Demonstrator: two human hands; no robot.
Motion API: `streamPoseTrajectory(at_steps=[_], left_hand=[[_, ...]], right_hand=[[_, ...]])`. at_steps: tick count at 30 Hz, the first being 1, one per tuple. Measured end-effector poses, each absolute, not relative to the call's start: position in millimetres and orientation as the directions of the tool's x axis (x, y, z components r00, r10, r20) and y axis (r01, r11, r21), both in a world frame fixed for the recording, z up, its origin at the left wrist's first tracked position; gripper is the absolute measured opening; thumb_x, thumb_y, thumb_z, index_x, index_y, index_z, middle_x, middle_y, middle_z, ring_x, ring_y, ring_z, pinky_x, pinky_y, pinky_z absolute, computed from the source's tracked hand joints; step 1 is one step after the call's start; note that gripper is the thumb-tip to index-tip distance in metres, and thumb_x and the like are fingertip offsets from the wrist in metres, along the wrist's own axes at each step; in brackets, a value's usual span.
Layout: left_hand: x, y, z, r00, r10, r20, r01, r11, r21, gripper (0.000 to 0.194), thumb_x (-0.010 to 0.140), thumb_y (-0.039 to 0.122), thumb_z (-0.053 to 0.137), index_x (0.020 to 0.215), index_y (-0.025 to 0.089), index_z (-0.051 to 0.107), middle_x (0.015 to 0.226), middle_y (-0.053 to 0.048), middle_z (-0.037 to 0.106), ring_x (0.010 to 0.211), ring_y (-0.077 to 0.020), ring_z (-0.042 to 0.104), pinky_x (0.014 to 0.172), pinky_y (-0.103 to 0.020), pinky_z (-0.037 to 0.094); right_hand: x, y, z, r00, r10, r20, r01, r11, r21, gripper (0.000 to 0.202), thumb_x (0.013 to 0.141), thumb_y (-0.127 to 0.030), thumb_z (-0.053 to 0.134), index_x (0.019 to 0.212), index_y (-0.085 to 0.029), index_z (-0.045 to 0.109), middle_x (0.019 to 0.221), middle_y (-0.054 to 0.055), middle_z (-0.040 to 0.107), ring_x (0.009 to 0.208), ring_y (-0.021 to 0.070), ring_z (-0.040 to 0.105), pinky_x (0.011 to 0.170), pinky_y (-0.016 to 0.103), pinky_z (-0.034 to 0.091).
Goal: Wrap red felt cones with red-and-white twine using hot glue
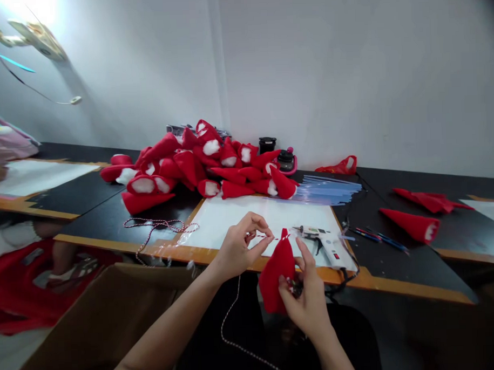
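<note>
My left hand (246,243) pinches a thin red-and-white twisted cord (234,308), whose short end runs to the tip of a red felt cone (276,273). The rest of that cord drops below the hand and trails down over my lap. Around the side of the cone my right hand (305,293) is closed, thumb in front, with a small bundle of something dark and white under the fingers that I cannot make out. A white hot glue gun (329,247) lies on the white sheet (216,221), just beyond my right hand, its nozzle pointing left near the cone's tip.
Many stuffed red cones (189,165) are heaped at the back. Clear glue sticks (330,188) lie right of them. Loose cord (159,224) is at left, pens (378,238) and more red cones (410,224) at right. A cardboard box (98,319) stands below the table edge.
</note>
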State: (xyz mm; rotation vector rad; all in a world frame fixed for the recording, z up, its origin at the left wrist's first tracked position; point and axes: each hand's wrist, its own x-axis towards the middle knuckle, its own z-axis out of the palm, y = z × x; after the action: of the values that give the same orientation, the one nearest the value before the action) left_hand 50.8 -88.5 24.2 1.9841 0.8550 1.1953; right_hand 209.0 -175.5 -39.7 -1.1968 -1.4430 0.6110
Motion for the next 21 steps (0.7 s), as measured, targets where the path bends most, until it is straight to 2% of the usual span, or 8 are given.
streamPoseTrajectory(at_steps=[4,8,15,16,18,20,21], left_hand=[[50.7,-89.2,27.7,0.402,0.773,0.491,0.2,-0.597,0.777,0.019,0.085,0.023,0.064,0.093,0.019,0.047,0.083,-0.002,0.068,0.063,-0.0085,0.057,0.052,-0.019,0.036],[50.7,-89.2,27.9,0.427,0.753,0.501,0.208,-0.621,0.756,0.016,0.086,0.023,0.063,0.091,0.019,0.05,0.085,-0.002,0.067,0.064,-0.0085,0.056,0.056,-0.019,0.039],[50.6,-88.2,27.4,0.448,0.745,0.494,0.237,-0.632,0.737,0.014,0.086,0.023,0.063,0.092,0.018,0.052,0.086,-0.002,0.068,0.062,-0.0074,0.054,0.057,-0.019,0.039],[50.8,-87.9,28.0,0.446,0.748,0.491,0.239,-0.629,0.74,0.015,0.085,0.024,0.064,0.092,0.018,0.052,0.086,-0.002,0.068,0.06,-0.007,0.052,0.055,-0.018,0.038],[51.1,-87.2,29.5,0.443,0.759,0.477,0.237,-0.612,0.754,0.017,0.085,0.025,0.065,0.093,0.018,0.052,0.083,-0.001,0.068,0.054,-0.0058,0.048,0.051,-0.018,0.036],[51.2,-86.3,30.6,0.44,0.772,0.459,0.229,-0.591,0.774,0.02,0.083,0.027,0.067,0.095,0.017,0.055,0.076,0.0,0.068,0.049,-0.0051,0.042,0.048,-0.018,0.033],[51.2,-85.9,30.9,0.442,0.776,0.451,0.223,-0.582,0.782,0.021,0.083,0.028,0.068,0.096,0.016,0.057,0.073,0.001,0.067,0.048,-0.0051,0.041,0.047,-0.018,0.032]], right_hand=[[211.4,-176.1,-41.1,0.15,0.891,0.428,0.351,0.357,-0.866,0.081,0.073,-0.014,0.055,0.149,-0.026,0.03,0.111,0.008,0.065,0.063,0.0151,0.063,0.055,0.027,0.054],[213.8,-176.4,-41.1,0.161,0.884,0.438,0.316,0.374,-0.872,0.077,0.07,-0.016,0.057,0.145,-0.026,0.041,0.125,0.01,0.062,0.085,0.0232,0.068,0.065,0.032,0.057],[214.5,-177.4,-40.1,0.149,0.86,0.489,0.359,0.414,-0.836,0.075,0.07,-0.014,0.056,0.143,-0.025,0.043,0.138,0.01,0.055,0.111,0.0287,0.061,0.081,0.037,0.055],[214.6,-178.0,-40.2,0.149,0.865,0.479,0.354,0.406,-0.843,0.075,0.071,-0.014,0.056,0.144,-0.025,0.042,0.136,0.01,0.055,0.107,0.0277,0.063,0.078,0.036,0.055],[214.8,-179.5,-40.1,0.148,0.894,0.424,0.308,0.365,-0.878,0.075,0.073,-0.015,0.056,0.145,-0.025,0.039,0.129,0.01,0.06,0.086,0.0222,0.067,0.066,0.03,0.055],[215.3,-181.2,-39.3,0.149,0.928,0.341,0.197,0.31,-0.93,0.075,0.075,-0.016,0.058,0.146,-0.027,0.036,0.121,0.009,0.064,0.068,0.0163,0.064,0.057,0.026,0.051],[215.6,-181.9,-38.8,0.155,0.94,0.304,0.111,0.289,-0.951,0.074,0.076,-0.018,0.059,0.146,-0.028,0.035,0.118,0.007,0.065,0.066,0.0152,0.063,0.056,0.025,0.05]])
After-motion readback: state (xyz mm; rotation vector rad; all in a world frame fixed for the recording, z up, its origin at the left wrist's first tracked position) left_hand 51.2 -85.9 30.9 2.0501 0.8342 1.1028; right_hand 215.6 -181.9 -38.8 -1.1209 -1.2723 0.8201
